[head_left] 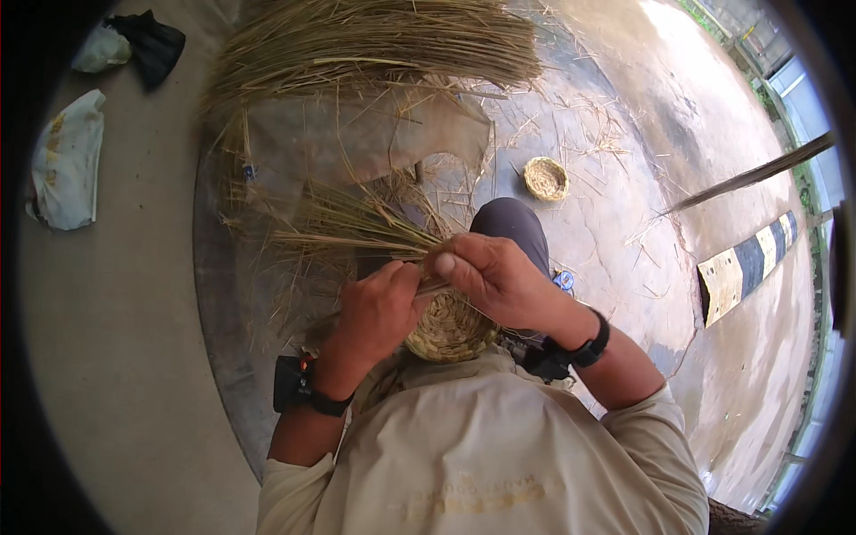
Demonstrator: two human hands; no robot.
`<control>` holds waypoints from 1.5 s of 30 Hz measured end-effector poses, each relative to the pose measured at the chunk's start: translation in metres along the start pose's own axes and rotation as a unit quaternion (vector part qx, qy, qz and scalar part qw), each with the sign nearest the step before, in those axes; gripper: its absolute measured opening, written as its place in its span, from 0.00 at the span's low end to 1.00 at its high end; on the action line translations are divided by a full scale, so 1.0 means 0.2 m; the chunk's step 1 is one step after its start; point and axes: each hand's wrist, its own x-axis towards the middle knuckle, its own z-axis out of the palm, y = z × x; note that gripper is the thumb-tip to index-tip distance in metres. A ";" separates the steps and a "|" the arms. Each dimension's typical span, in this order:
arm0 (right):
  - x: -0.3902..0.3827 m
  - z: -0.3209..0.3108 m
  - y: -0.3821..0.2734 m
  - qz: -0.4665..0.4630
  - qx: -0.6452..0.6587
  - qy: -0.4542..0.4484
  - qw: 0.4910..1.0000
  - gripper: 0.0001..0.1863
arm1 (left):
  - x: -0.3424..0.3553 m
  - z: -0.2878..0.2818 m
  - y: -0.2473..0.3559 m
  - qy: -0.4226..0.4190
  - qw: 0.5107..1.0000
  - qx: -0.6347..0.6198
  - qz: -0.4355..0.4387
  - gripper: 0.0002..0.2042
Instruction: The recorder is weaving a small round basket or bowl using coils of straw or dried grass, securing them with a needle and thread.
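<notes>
A coiled straw basket (452, 327) rests in my lap, close against my shirt. Over its far rim, my left hand (382, 305) is closed on a bundle of straw (357, 228) that fans out to the far left. My right hand (492, 278) pinches the same straw close beside it, thumb pressed against the fingers. The two hands nearly touch. Part of the basket's rim and the straw ends between my fingers are hidden by the hands.
A large heap of straw (374, 45) lies at the far side. A small finished-looking straw basket (546, 179) sits on the floor beyond my right knee. White bags (69, 160) and a black bag (150, 46) lie left; a striped barrier (749, 265) and a pole (749, 174) are right.
</notes>
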 end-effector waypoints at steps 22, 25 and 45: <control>0.69 -0.62 0.66 0.040 -0.576 0.038 0.816 0.06 | -0.08 -0.14 -0.12 0.017 0.999 -0.008 -0.032 0.09; 0.55 -0.57 0.38 0.014 -0.546 0.031 0.837 0.05 | -0.01 -0.18 -0.10 0.034 0.999 0.025 -0.017 0.10; 0.02 -0.21 -0.14 0.055 -0.040 -0.037 0.997 0.16 | 0.02 -0.21 -0.02 -0.020 0.996 0.077 0.048 0.12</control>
